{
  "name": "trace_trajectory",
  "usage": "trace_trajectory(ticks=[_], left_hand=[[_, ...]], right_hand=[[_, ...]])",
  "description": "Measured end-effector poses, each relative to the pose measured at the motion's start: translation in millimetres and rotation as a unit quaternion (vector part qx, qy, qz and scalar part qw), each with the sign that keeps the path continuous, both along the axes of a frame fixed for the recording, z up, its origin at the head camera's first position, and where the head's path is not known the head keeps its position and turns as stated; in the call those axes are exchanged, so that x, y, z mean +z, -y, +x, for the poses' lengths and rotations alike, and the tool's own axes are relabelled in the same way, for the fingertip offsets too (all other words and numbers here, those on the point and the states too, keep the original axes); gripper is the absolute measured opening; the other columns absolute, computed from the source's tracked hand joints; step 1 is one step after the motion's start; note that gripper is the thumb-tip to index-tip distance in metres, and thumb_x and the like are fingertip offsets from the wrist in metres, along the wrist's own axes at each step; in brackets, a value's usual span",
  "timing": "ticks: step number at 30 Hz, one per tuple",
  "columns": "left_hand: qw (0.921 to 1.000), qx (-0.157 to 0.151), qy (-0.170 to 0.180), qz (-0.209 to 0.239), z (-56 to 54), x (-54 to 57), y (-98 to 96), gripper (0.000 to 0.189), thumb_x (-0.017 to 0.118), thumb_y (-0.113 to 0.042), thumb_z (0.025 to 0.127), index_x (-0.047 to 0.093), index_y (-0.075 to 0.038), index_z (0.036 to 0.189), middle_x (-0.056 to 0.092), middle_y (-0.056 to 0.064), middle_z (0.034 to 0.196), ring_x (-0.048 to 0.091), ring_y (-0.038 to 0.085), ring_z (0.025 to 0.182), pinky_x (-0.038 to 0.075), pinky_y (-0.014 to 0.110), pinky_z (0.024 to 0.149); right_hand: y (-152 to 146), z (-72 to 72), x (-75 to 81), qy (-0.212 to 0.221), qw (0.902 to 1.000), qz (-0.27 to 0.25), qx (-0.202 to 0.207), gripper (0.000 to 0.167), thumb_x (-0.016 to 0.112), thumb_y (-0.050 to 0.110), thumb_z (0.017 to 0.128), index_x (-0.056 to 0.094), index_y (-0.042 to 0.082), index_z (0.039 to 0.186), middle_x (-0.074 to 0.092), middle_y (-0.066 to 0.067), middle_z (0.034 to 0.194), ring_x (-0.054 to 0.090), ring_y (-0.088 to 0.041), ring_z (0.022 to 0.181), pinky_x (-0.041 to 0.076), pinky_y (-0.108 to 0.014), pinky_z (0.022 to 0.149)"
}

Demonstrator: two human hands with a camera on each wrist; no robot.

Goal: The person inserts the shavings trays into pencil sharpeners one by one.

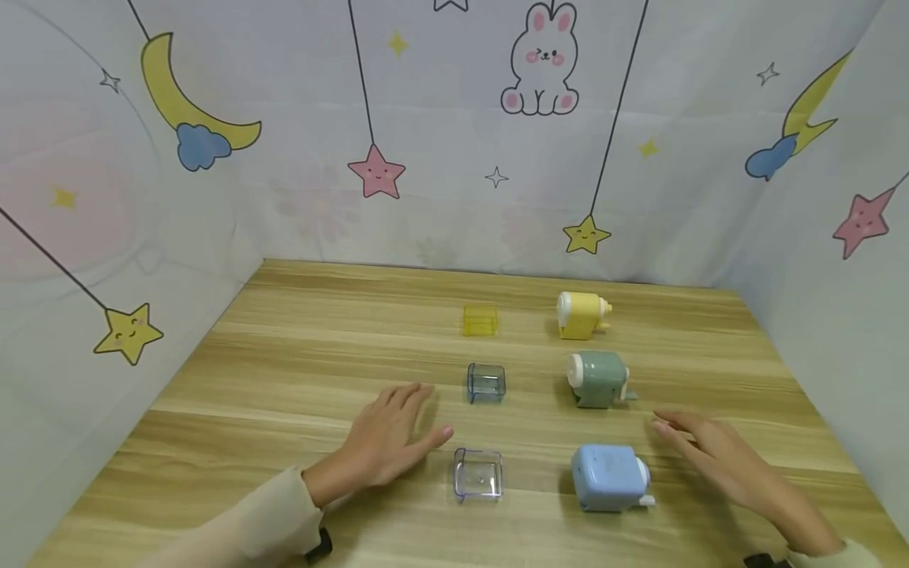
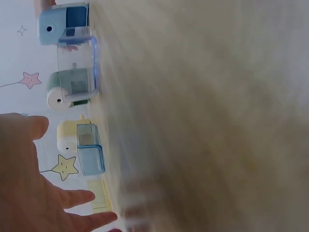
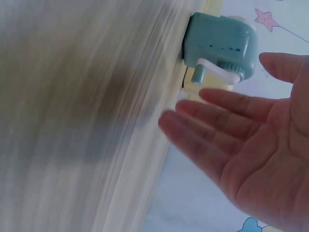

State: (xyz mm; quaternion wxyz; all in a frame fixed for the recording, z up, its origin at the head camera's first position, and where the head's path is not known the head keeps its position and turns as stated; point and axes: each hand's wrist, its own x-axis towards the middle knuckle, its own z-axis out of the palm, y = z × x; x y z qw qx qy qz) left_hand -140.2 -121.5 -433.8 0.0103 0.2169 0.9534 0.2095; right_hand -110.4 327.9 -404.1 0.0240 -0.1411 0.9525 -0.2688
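Observation:
My left hand (image 1: 381, 440) hovers with loosely spread fingers just left of a clear shavings drawer (image 1: 478, 475) and a blue-grey drawer (image 1: 486, 382); it holds nothing. A yellow drawer (image 1: 480, 320) lies farther back in the same column. To their right stand three crank pencil sharpeners: blue (image 1: 609, 478), green (image 1: 599, 379) and yellow (image 1: 580, 315). Right of the blue and green ones is my right hand (image 1: 724, 457), fingers extended and apart from both. In the right wrist view, the green sharpener's crank (image 3: 217, 71) shows beyond the fingertips.
The wooden tabletop (image 1: 298, 339) is enclosed by pale fabric walls (image 1: 440, 95) printed with stars, moons and a rabbit. The back wall stands close behind the yellow sharpener and yellow drawer.

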Motion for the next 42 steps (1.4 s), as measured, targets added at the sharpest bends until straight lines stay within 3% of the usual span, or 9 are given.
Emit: trace_trajectory(ticks=[4, 8, 11, 14, 17, 20, 24, 30, 42], left_hand=[[0.9983, -0.031, 0.022, 0.043, 9.2, 1.0, 0.7, 0.076, 0.047, -0.065, 0.097, 0.047, -0.008, 0.147, 0.050, 0.013, 0.144, 0.045, 0.032, 0.131, 0.041, 0.054, 0.107], [0.9899, -0.084, 0.056, 0.099, 15.5, -0.5, 0.2, 0.068, 0.051, -0.059, 0.098, 0.047, -0.012, 0.146, 0.049, 0.007, 0.142, 0.043, 0.026, 0.132, 0.038, 0.050, 0.111], [0.9801, -0.122, 0.078, 0.136, 18.0, -0.7, -1.5, 0.065, 0.055, -0.057, 0.097, 0.047, -0.014, 0.145, 0.049, 0.002, 0.139, 0.046, 0.021, 0.128, 0.042, 0.047, 0.108], [0.9666, -0.157, 0.108, 0.171, 19.0, -0.8, -3.7, 0.068, 0.065, -0.054, 0.093, 0.046, -0.014, 0.145, 0.049, 0.001, 0.137, 0.051, 0.018, 0.122, 0.048, 0.040, 0.103], [0.9515, -0.187, 0.136, 0.203, 19.5, -2.3, -6.7, 0.076, 0.075, -0.049, 0.087, 0.045, -0.010, 0.144, 0.050, 0.005, 0.135, 0.053, 0.018, 0.119, 0.050, 0.032, 0.100], [0.9424, -0.206, 0.147, 0.219, 19.7, -3.9, -9.7, 0.079, 0.082, -0.041, 0.082, 0.045, -0.006, 0.143, 0.050, 0.008, 0.134, 0.054, 0.016, 0.117, 0.051, 0.026, 0.098], [0.9391, -0.215, 0.146, 0.225, 20.1, -4.6, -12.4, 0.075, 0.086, -0.032, 0.080, 0.048, -0.004, 0.138, 0.052, 0.008, 0.131, 0.056, 0.016, 0.112, 0.051, 0.023, 0.096], [0.9300, -0.206, 0.173, 0.251, 20.4, -5.4, -14.4, 0.065, 0.087, -0.022, 0.080, 0.052, -0.003, 0.131, 0.053, 0.007, 0.127, 0.058, 0.018, 0.108, 0.052, 0.023, 0.095], [0.9201, -0.183, 0.210, 0.275, 21.2, -4.9, -16.1, 0.058, 0.086, -0.009, 0.079, 0.053, -0.002, 0.126, 0.054, 0.009, 0.124, 0.059, 0.021, 0.109, 0.052, 0.023, 0.096]], right_hand=[[5, 7.4, 3.4, 0.013, 0.9994, -0.026, 0.017, 0.038, 0.048, 0.025, 0.107, 0.062, -0.002, 0.131, 0.066, -0.016, 0.126, 0.064, -0.032, 0.110, 0.059, -0.038, 0.079], [12, 14.9, 4.8, 0.034, 0.9950, -0.082, 0.047, 0.033, 0.048, 0.020, 0.107, 0.062, 0.005, 0.133, 0.065, -0.008, 0.128, 0.062, -0.018, 0.112, 0.056, -0.028, 0.082], [17, 18.2, 2.1, 0.045, 0.9843, -0.149, 0.083, 0.031, 0.053, 0.013, 0.105, 0.060, 0.004, 0.134, 0.064, -0.010, 0.130, 0.061, -0.013, 0.113, 0.057, -0.027, 0.084], [22, 18.8, -3.1, 0.027, 0.9712, -0.199, 0.128, 0.038, 0.065, 0.006, 0.097, 0.058, 0.002, 0.134, 0.062, -0.015, 0.131, 0.061, -0.015, 0.116, 0.057, -0.027, 0.087], [28, 17.7, -7.8, -0.003, 0.9627, -0.216, 0.162, 0.053, 0.079, 0.005, 0.086, 0.057, 0.001, 0.134, 0.061, -0.017, 0.131, 0.059, -0.015, 0.118, 0.057, -0.028, 0.087], [33, 16.6, -10.1, -0.025, 0.9600, -0.215, 0.178, 0.063, 0.088, 0.010, 0.077, 0.059, 0.003, 0.133, 0.062, -0.015, 0.129, 0.059, -0.013, 0.117, 0.057, -0.028, 0.088], [37, 16.4, -12.4, -0.035, 0.9559, -0.216, 0.196, 0.066, 0.090, 0.013, 0.073, 0.060, 0.003, 0.131, 0.063, -0.014, 0.127, 0.060, -0.011, 0.114, 0.056, -0.027, 0.090], [38, 17.0, -16.1, -0.053, 0.9543, -0.213, 0.203, 0.064, 0.091, 0.013, 0.072, 0.062, 0.002, 0.128, 0.066, -0.005, 0.123, 0.062, -0.010, 0.110, 0.054, -0.021, 0.091], [37, 14.3, -19.7, -0.065, 0.9456, -0.228, 0.222, 0.065, 0.091, 0.006, 0.070, 0.061, -0.001, 0.127, 0.067, -0.008, 0.121, 0.063, -0.010, 0.107, 0.053, -0.019, 0.090]])
